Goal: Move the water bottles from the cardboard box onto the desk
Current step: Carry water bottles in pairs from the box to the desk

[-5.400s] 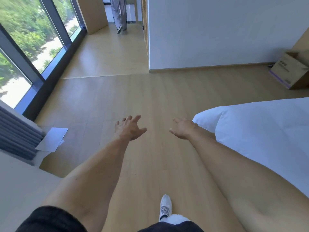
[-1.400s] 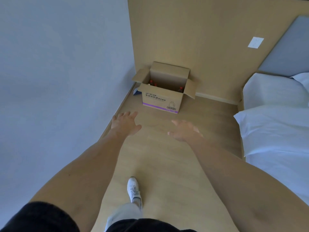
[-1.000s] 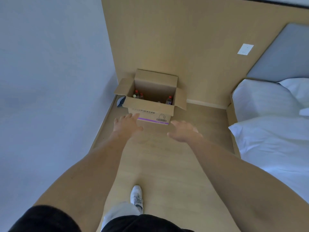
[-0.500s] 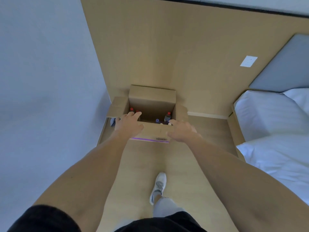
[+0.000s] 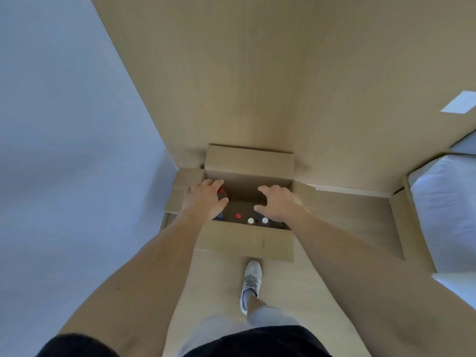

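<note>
Left hand grip is open, fingers spread, holding nothing; it hangs over the left end of the box opening, fingertips by a red cap, contact unclear. Right hand grip also open and empty, palm down over the right half of the opening.

Change: half a second ago both hands were at the near wall of the cardboard box; now they are over and partly inside the opening, and the person has stepped up so the white shoe is just short of the near flap. A second ago the box was well ahead of the hands. Meaning: approach is finished, reach-in has started, first pick looks imminent. No bottle is out yet, so the task is at its very start.

Box contents: water bottles standing upright, seen only as caps from above. Along the near wall: a bluish cap half under the left wrist, a second red cap, two white caps side by side. More may sit under the hands; count cannot be told. Interior is dark, bottle bodies not readable.

Box sits on the wooden floor in a corner, back flap up against the wood-panel wall, side flaps out. Bed to the right. The desk surface is not in view.
</note>
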Available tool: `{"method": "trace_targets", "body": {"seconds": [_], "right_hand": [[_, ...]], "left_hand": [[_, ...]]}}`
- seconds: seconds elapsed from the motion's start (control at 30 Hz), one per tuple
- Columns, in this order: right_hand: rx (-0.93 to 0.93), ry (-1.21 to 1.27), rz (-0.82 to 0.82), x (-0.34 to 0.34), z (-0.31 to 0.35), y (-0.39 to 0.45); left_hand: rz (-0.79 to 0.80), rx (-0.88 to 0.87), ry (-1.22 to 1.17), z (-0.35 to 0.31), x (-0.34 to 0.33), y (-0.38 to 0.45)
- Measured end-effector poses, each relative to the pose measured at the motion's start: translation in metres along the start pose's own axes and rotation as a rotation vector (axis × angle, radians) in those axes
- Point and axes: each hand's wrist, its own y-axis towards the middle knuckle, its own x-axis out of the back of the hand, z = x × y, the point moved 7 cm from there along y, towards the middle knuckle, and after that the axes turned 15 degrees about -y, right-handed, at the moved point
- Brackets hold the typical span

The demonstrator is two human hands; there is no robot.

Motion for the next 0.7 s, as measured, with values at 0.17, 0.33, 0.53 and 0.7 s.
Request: {"method": "trace_targets", "body": {"seconds": [0.17,0.33,0.53,0.7], "right_hand": [[0.016,-0.018,0.038,0.018,-0.014,0.07],[0.021,0.014,0.061,0.017,-0.016,0.126],[-0.028,0.084,0.12,-0.017,-0.016,0.177],[-0.037,0.14,0.173,-0.055,0.0,0.222]], "left_hand": [[0.039,-0.009,-0.005,-0.004,0.003,0.065],[0.102,0.039,-0.027,0.018,-0.003,0.126],[0.191,0.063,0.016,0.057,-0.037,0.186],[0.233,0.074,0.029,0.09,-0.077,0.223]]}}
